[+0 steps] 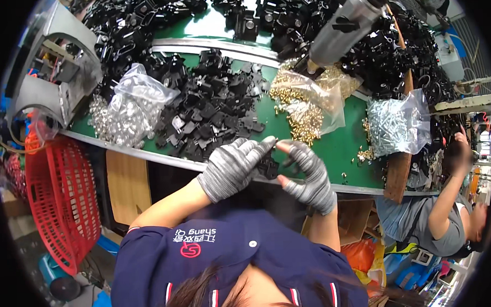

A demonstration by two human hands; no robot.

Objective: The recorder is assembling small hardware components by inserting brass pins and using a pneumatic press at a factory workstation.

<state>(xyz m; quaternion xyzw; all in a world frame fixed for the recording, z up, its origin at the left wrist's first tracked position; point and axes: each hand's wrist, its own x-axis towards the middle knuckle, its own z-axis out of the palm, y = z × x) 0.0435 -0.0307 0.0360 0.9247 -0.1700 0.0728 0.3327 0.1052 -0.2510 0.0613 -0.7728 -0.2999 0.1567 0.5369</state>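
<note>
My left hand (pixel 231 167), in a grey striped glove, is closed round a small black bracket-like part (pixel 268 168) at the front edge of the green table; its fingers hide some of the part. Just to the right is my right hand (pixel 311 178), gloved alike with bare fingertips. Its thumb and forefinger stand apart, the forefinger tip close to the left fingertips at the top of the part. Beyond my hands lies a heap of flat black parts (pixel 211 108). Small brass-coloured fittings (pixel 307 116) spill from a clear bag to the right of that heap.
A bag of clear or silvery pieces (pixel 130 114) lies left, a bag of silver screws (pixel 388 127) right, beside a wooden strip (pixel 399 175). A metal machine cylinder (pixel 344 31) overhangs the table. A red basket (pixel 63 198) stands left. Another person (pixel 448 219) works at right.
</note>
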